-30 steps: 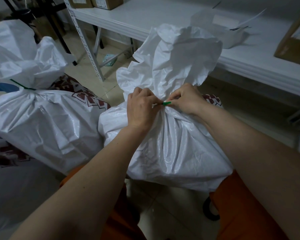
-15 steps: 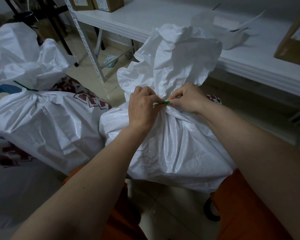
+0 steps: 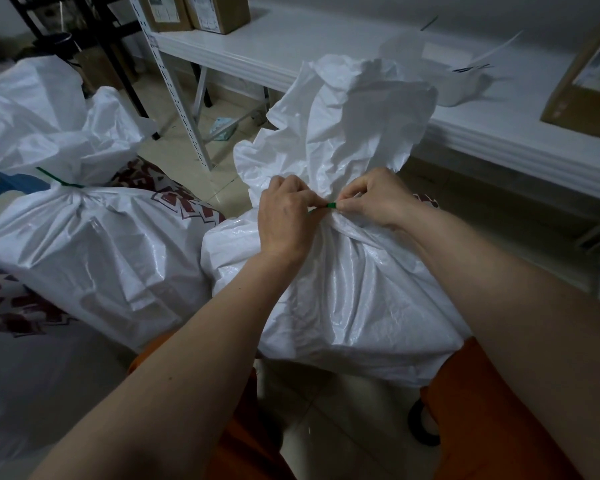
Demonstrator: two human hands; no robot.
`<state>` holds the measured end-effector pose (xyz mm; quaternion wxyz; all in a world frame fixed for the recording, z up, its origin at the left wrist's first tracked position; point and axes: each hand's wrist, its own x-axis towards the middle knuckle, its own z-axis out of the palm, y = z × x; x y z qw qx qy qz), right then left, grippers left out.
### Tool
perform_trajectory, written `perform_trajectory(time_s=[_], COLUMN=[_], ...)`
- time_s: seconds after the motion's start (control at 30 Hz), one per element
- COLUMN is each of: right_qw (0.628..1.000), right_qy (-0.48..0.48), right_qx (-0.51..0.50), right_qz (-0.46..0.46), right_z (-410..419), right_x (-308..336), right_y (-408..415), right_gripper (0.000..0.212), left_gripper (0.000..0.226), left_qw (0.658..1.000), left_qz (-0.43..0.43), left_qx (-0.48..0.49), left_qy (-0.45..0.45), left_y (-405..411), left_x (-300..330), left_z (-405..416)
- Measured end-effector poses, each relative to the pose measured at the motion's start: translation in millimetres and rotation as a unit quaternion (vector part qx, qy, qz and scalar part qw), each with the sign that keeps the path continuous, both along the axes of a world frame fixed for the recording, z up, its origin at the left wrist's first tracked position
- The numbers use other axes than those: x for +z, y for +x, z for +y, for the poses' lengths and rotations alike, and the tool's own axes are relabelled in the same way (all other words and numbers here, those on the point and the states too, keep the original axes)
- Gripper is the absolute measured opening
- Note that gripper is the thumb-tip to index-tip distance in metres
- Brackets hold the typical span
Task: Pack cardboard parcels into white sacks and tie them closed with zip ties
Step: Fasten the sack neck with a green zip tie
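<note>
Green zip tie [image 3: 328, 206], thin plastic strip, cinched round the gathered neck of the white sack [image 3: 354, 292]. Pinched at its tail between curled thumb and forefinger of the left hand [image 3: 286, 216]; head end pinched by curled fingertips of the right hand [image 3: 378, 199], the two hands nearly touching across the tie. Below the grip: sack body bulging, woven plastic with a faint sheen and fine crinkles, pleats fanning down from the neck, blocky shape pushing out the sides. Above the grip: loose mouth of the sack flaring up in crumpled, matte folds. Left of the grip, just beside the sack: second sack [image 3: 94, 258], same woven white plastic, already tied at the neck with another green tie [image 3: 58, 180], its top puffed up in soft folds. Behind and between both sacks: patterned mat [image 3: 184, 202] in dark red and white, lettering on it too cut off to read. Beyond the grip, up and right: white table [image 3: 499, 133] with a ridged edge, cardboard boxes [image 3: 201, 12] at its far left end with pale labels, print too small to read; another box [image 3: 589, 84] at the right edge. Under the grip, near the bottom: orange fabric [image 3: 482, 410] on both sides, glossy tiled floor [image 3: 343, 427] between.
</note>
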<state>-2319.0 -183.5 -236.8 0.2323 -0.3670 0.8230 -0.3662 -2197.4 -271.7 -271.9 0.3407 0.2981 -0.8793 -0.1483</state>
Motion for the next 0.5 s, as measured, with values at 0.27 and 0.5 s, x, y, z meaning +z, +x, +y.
perform_trajectory(time_s=[0.27, 0.5], right_qw=[0.997, 0.986], right_qy=[-0.036, -0.146], right_qx=[-0.009, -0.016], right_qz=[-0.068, -0.081], right_z=[14, 33], right_x=[13, 36], right_y=[-3, 0], right_gripper=[0.004, 0.007], left_gripper=[0.029, 0.046], left_qw=[0.989, 0.999], left_qz=[-0.077, 0.015], left_qx=[0.099, -0.008], left_qy=[0.082, 0.038], left_y=[19, 6], left_x=[1, 31], left_z=[-4, 23])
